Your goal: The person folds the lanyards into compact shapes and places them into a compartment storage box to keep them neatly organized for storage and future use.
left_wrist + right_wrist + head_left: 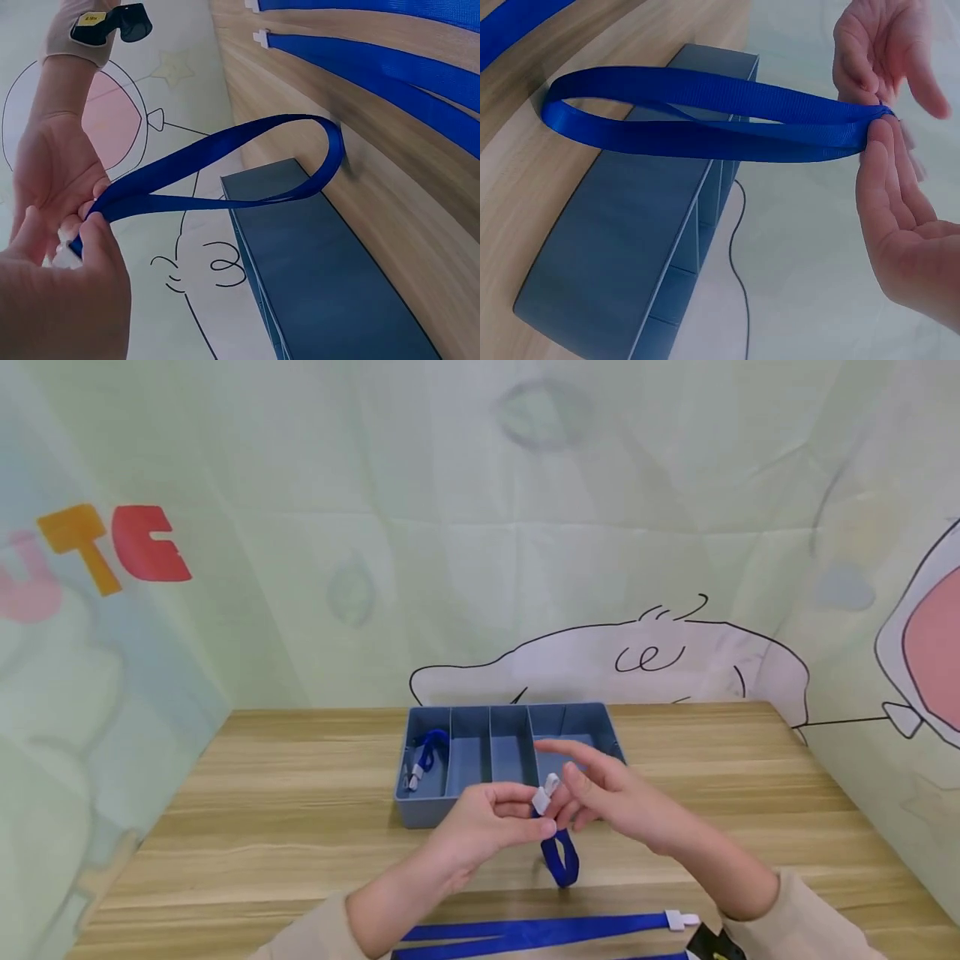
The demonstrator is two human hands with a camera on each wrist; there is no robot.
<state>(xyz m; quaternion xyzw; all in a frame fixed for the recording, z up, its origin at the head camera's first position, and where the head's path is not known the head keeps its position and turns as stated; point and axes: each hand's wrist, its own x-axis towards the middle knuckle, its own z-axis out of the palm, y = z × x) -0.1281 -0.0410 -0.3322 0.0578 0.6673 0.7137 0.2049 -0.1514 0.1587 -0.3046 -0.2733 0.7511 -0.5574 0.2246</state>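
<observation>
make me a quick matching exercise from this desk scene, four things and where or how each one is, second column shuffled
1. tray
2. held lanyard
3. folded lanyard
4. outstretched lanyards

A. in the leftmost compartment, head view
B. grey-blue, with dividers
C. lying on the table, nearest the person
D. pinched by the left hand, its loop hanging below

Right pairs: 1-B, 2-D, 3-A, 4-C
</observation>
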